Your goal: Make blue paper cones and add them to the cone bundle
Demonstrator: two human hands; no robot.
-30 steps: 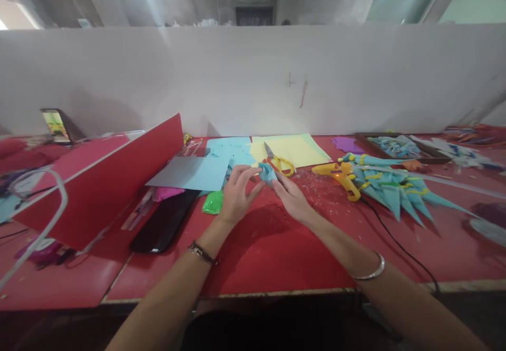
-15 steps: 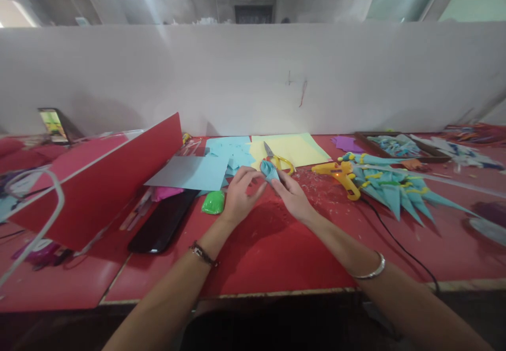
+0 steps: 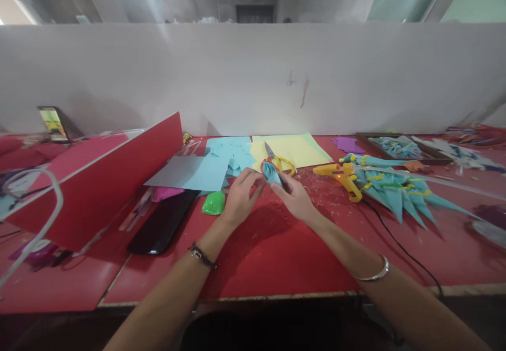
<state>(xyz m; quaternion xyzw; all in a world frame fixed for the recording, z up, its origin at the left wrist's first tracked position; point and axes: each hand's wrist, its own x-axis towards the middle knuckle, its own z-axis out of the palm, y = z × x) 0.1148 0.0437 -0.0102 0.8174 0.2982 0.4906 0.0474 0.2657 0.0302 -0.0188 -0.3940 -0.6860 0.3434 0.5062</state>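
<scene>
Pinching the rolled blue paper, the right hand could crush its layers by pressing too hard; left hand curls close, contact unclear.

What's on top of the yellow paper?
Scissors lie partly on the yellow paper. The rolled blue paper in front covers some of their handles, so what's behind it can't be seen.

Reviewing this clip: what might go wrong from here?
The rolled light-blue paper piece held in the right hand might loosen or crease if gripped unevenly.

The yellow glue gun shows an orange light, so it may be hot; it lies against the pointed light-blue paper cones and could mark them.

The yellow-handled scissors lie just beyond the fingers, possibly risking a nick.
</scene>
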